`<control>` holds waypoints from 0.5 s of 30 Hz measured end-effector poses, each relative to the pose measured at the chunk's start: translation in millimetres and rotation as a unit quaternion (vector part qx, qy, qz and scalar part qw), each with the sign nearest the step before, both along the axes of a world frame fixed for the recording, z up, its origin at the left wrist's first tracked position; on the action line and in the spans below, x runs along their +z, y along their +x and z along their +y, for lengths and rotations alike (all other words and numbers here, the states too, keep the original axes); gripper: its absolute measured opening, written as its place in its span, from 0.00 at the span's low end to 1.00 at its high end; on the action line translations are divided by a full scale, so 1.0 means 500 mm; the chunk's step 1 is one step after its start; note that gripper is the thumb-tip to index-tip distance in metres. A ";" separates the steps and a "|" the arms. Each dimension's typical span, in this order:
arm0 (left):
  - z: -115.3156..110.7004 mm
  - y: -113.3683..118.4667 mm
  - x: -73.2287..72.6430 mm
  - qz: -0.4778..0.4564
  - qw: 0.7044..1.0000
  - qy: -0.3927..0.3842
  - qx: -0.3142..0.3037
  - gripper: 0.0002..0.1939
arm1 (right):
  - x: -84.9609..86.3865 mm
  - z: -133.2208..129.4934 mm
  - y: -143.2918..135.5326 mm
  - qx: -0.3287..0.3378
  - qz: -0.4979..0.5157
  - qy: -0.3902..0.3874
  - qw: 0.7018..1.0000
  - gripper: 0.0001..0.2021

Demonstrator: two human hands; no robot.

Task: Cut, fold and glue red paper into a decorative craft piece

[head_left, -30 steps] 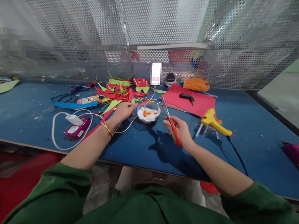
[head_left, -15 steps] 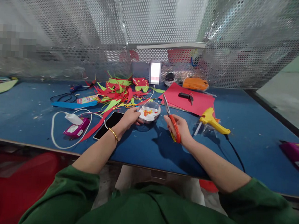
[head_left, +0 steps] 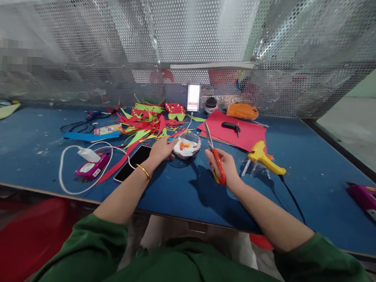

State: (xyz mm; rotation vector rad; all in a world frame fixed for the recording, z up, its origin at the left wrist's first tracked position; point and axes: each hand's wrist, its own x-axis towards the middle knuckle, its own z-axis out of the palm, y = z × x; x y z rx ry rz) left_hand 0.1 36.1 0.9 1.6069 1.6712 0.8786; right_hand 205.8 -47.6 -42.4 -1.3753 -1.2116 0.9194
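A clear round bowl (head_left: 195,140) with white lining and small orange and red pieces inside stands near the middle of the blue table. My left hand (head_left: 161,150) is at the bowl's left side, its fingers partly closed; a small blue thing shows by the fingertips, and whether they grip it or the rim is unclear. To the right of the bowl, my right hand (head_left: 225,169) is closed around the red handles of a pair of scissors (head_left: 217,159), whose blades point up and away.
Red paper sheets (head_left: 253,137) lie under a black folding tool (head_left: 229,125). A yellow glue gun (head_left: 265,157) is to the right. Shredded paper (head_left: 148,122), a black phone (head_left: 132,162) and a purple power strip (head_left: 92,167) are on the left.
The view has shifted slightly, so the table sits lower in the picture. My left hand has moved a little on the bowl's left edge, and a small blue thing now shows there.
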 end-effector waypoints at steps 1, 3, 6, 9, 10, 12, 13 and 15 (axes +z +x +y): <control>-0.011 -0.002 0.008 0.011 0.999 0.036 0.015 0.17 | 0.000 -0.001 0.000 -0.001 -0.013 0.003 1.000 0.30; -0.044 0.002 0.024 0.028 0.992 0.114 0.042 0.16 | 0.001 -0.005 0.001 -0.007 -0.049 0.016 0.999 0.29; -0.106 0.031 0.031 0.018 0.976 0.213 -0.039 0.14 | 0.008 -0.020 -0.003 -0.012 -0.122 0.041 0.992 0.25; -0.153 0.071 0.008 -0.130 0.976 0.075 -0.161 0.19 | 0.018 -0.041 -0.014 0.002 -0.199 0.054 0.979 0.26; -0.163 0.083 -0.003 -0.194 0.967 0.031 -0.164 0.21 | 0.020 -0.048 -0.019 0.009 -0.220 0.056 0.974 0.27; -0.175 0.097 -0.021 -0.311 0.941 -0.017 -0.132 0.23 | 0.022 -0.057 -0.028 0.022 -0.254 0.057 0.965 0.30; -0.179 0.100 -0.026 -0.349 0.930 -0.033 -0.116 0.23 | 0.022 -0.060 -0.032 0.027 -0.266 0.055 0.962 0.31; -0.184 0.100 -0.029 -0.387 0.916 -0.046 -0.094 0.22 | 0.020 -0.062 -0.037 0.033 -0.283 0.051 0.957 0.31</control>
